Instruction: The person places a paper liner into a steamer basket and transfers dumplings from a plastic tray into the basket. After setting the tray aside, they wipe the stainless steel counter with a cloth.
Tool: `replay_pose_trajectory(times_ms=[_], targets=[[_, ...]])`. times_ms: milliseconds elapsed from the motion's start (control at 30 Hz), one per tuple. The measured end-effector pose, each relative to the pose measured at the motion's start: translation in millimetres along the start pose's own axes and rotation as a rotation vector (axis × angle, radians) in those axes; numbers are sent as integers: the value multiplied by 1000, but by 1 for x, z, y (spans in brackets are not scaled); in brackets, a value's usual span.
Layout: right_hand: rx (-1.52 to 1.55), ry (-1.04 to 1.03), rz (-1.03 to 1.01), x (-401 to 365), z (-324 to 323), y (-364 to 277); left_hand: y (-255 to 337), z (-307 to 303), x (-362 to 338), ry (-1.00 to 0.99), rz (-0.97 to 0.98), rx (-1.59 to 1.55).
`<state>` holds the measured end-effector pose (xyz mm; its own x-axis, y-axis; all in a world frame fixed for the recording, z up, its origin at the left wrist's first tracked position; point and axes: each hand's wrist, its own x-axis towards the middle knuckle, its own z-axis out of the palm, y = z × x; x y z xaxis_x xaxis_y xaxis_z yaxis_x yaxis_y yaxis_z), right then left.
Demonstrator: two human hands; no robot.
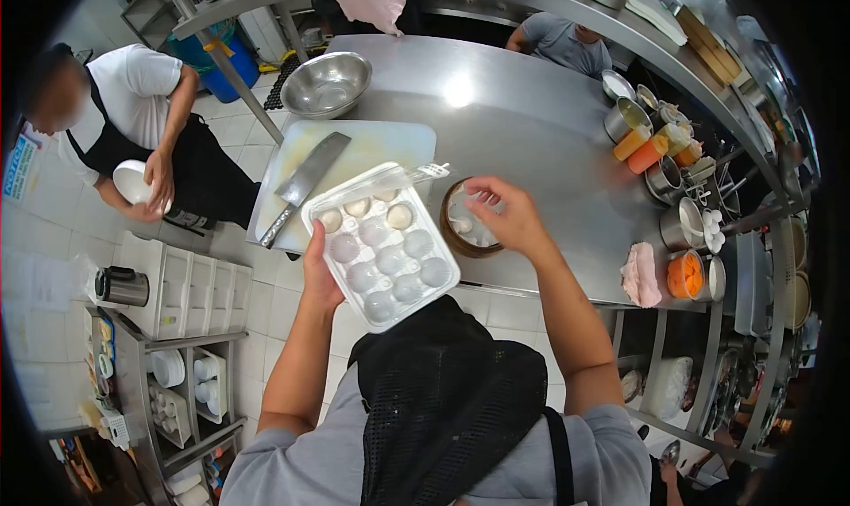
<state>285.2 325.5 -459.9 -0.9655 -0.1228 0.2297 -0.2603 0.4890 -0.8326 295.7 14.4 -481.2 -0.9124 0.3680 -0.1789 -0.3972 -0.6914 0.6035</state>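
**Tray in the left hand, right hand over the steamer**

Clock directions are read from the tray, as it sits in view. At ten o'clock a person point(142, 77) in a white shirt and dark apron holds a white bowl point(133, 185) with both hands. Between eight and nine stand white drawers point(199, 289), with a steel jug point(122, 286) on top. A cleaver point(314, 169) lies at ten o'clock on the board point(390, 143), its handle pointing to seven. Beyond the board, at eleven, is a steel bowl point(324, 85) on the desk point(522, 90).

The left hand point(323, 271) has its fingers clamped on the nine o'clock side of the tray point(363, 278), which is held up in front of the board's near edge. Buns point(399, 216) sit in the cups at its twelve o'clock end, near a clear flap point(381, 180).

Between two and three, the steamer point(458, 242) stands on the desk with pale pieces point(461, 226) inside. The right hand point(506, 214) is above it, fingers bent; I cannot tell whether they meet or grip anything. Further out, sauce bottles point(646, 154) stand at two, and a pink cloth point(641, 276) and an orange-filled tub point(685, 276) at three.
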Motion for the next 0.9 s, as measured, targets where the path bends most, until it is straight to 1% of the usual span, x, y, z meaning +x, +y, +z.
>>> replay_pose_trajectory(times_ms=[33,100,133,167,233,267,333,467,533,567,633,667,733,767,833,867,900], targets=[[4,2,-6,-3,9,-5,-1,1,1,0,5,5],[37,74,-75,-9,30,-17,-4,4,2,-48,-13,-77],[101,127,9,-11,44,-15,-6,5,3,-62,-7,-79],[100,131,6,-11,57,-9,-7,6,4,-67,-7,-77],[410,185,211,-9,74,-5,-9,5,5,-211,-3,-138],[409,187,209,-8,74,-2,-12,3,5,-213,-3,-138],[419,-13,389,-5,74,-2,-18,-3,7,-77,-11,-82],[409,36,425,-9,82,-4,-20,-5,10,-17,-54,3],[426,-29,508,-7,79,-8,-18,-2,12,33,-101,-57],[426,-34,510,-8,78,-9,-19,-3,13,37,-100,-59],[561,-35,550,-8,77,-13,-21,-10,15,45,-86,-23],[560,-38,552,-9,78,-14,-21,-13,16,47,-85,-25],[681,-35,506,-9,78,-14,-22,-18,16,25,-70,-15],[681,-37,508,-8,78,-13,-23,-21,17,27,-70,-17],[722,-53,527,-8,77,-12,-23,-25,16,-49,-69,-65],[722,-54,528,-7,77,-10,-23,-27,17,-48,-68,-65],[725,-47,493,-7,78,-6,-23,-28,17,-98,-73,-79]])
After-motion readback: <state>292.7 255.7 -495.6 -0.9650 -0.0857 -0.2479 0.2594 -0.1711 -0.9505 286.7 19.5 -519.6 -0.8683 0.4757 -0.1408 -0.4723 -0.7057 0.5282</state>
